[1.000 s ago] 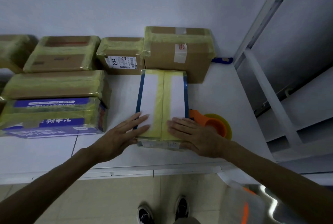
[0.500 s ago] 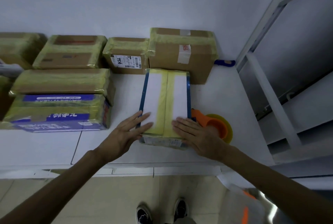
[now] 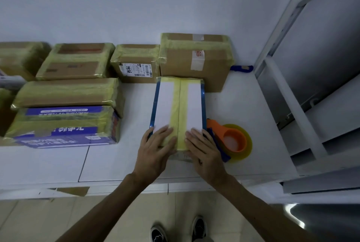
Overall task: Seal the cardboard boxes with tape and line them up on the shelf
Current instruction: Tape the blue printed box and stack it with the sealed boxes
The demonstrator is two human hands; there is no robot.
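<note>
A white box with blue edges (image 3: 165, 103) lies on the white shelf (image 3: 241, 103), a strip of yellowish tape running down its middle seam. My left hand (image 3: 155, 150) presses flat on the box's near left corner, fingers straight. My right hand (image 3: 204, 150) presses flat on the near right corner, beside the tape strip. An orange tape dispenser (image 3: 229, 138) with a yellowish roll sits on the shelf just right of the box, touching my right hand's side.
Several taped cardboard boxes stand along the back wall (image 3: 194, 60) and in a stack at the left (image 3: 66, 113). A blue-handled tool (image 3: 242, 68) lies behind the tall box. A grey metal rack (image 3: 292, 105) borders the shelf on the right. My shoes show on the floor below.
Both hands have slid closer together on the box's near end, toward the tape strip. The view has shifted slightly; the box stays in place.
</note>
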